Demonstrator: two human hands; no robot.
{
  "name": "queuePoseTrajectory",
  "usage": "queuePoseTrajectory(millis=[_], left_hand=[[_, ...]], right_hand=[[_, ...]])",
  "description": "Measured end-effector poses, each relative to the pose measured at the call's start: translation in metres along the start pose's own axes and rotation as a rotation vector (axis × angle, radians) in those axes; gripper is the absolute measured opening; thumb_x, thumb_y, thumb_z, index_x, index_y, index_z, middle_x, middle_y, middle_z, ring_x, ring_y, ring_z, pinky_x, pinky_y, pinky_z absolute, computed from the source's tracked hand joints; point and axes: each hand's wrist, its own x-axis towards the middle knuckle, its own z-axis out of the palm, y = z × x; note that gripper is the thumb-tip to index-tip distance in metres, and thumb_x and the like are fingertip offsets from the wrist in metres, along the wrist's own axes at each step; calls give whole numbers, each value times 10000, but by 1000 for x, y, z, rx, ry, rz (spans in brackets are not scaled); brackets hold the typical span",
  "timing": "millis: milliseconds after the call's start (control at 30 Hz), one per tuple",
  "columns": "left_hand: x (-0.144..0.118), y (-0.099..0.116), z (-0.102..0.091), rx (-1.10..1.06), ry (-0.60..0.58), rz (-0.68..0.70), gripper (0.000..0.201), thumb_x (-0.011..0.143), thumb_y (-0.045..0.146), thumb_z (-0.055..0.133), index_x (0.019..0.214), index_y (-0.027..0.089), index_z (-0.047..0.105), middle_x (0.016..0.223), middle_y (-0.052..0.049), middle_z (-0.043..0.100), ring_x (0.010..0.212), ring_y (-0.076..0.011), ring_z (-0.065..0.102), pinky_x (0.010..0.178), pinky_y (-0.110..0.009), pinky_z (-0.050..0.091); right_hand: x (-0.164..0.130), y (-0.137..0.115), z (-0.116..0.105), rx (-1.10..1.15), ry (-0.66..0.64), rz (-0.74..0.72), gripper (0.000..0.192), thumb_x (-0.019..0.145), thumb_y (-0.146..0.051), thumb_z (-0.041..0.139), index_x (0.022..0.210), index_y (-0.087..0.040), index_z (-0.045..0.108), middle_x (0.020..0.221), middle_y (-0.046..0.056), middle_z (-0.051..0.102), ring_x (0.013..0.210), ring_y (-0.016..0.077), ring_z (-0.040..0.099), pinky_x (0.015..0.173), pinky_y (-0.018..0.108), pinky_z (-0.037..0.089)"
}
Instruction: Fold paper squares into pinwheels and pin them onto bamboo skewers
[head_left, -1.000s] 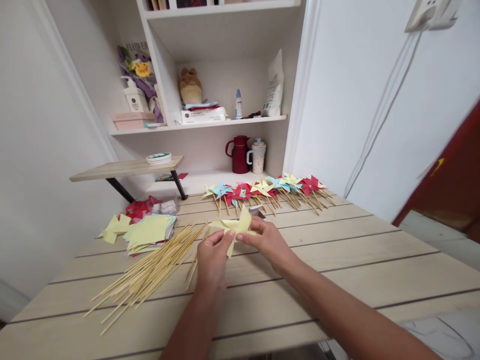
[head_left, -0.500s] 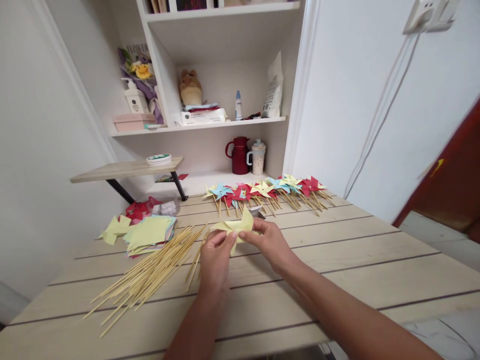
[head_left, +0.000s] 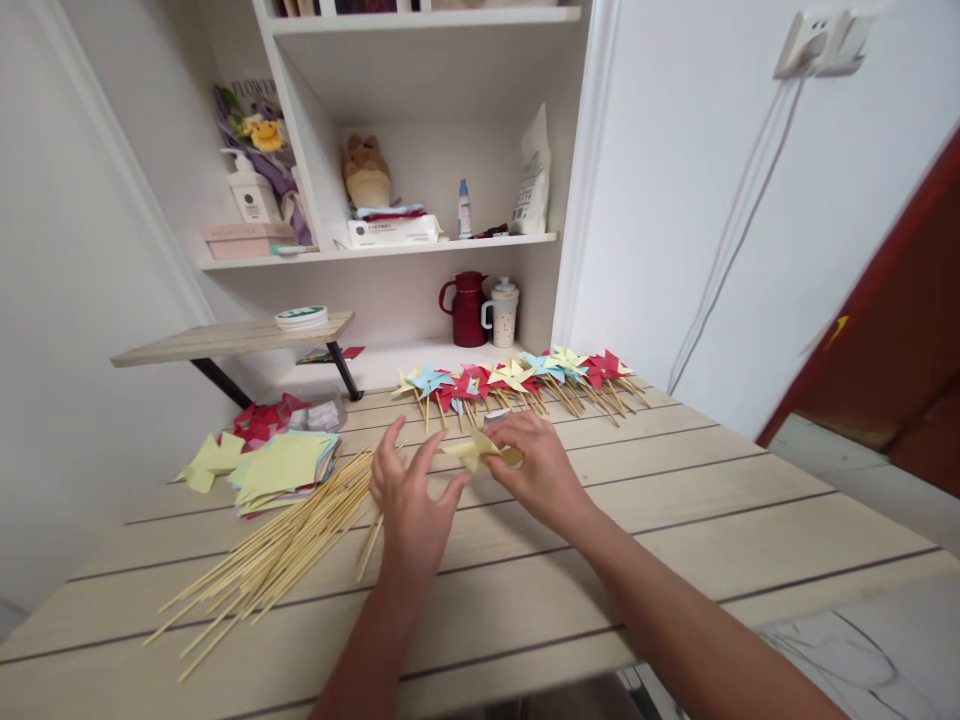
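While my right hand (head_left: 536, 470) pinches the yellow pinwheel (head_left: 476, 452) at table (head_left: 675, 520) centre, my left hand (head_left: 409, 495) hovers spread open, empty. I judge folding finished; next, a skewer from the sticks (head_left: 277, 555) at nine o'clock.

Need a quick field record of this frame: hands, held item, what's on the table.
left hand: fingers spread, beside the yellow paper piece, thumb tip close to it; contact unclear
right hand: pinching the yellow paper piece above the table
wooden sticks: loose pile, left of the hands
paper squares: stacked, yellow on top, far left
finished pinwheels: row at the back edge, red, blue, yellow
table: light wood planks
shelf behind: red jug, white cup
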Motion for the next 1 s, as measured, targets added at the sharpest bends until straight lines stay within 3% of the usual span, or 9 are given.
queuePoseTrajectory(millis=[233, 433, 867, 1000], left_hand=[[-5, 7, 2, 125, -34, 117, 239, 722, 198, 773, 941, 288, 746, 1338, -93, 569, 1240, -352, 476, 1020, -535, 325], [-5, 4, 4, 86, -40, 194, 123, 762, 161, 740, 828, 264, 733, 1069, -41, 710, 1026, -251, 611, 1041, -483, 297], [-6, 3, 6, 33, -89, 184, 123, 817, 164, 668, 765, 265, 713, 853, 8, 741, 853, -194, 640, 1037, -454, 263], [-3, 2, 7, -83, -97, 66, 130, 769, 158, 678, 713, 266, 727, 833, -10, 748, 838, -211, 642, 1009, -447, 323]], right_hand=[[-4, -2, 2, -91, -98, -100, 127, 763, -117, 675, 820, -228, 694, 924, 28, 739, 956, 250, 581, 886, 421, 400], [-5, -2, 6, -98, -99, -111, 140, 766, -94, 666, 828, -217, 690, 930, 28, 736, 960, 245, 573, 890, 409, 397], [-6, -2, 8, -86, -100, -98, 114, 774, -111, 678, 817, -217, 687, 930, 24, 737, 950, 238, 577, 893, 403, 391], [-7, -1, 10, -60, -80, -79, 84, 780, -144, 702, 795, -224, 684, 925, 24, 737, 945, 243, 589, 901, 415, 394]])
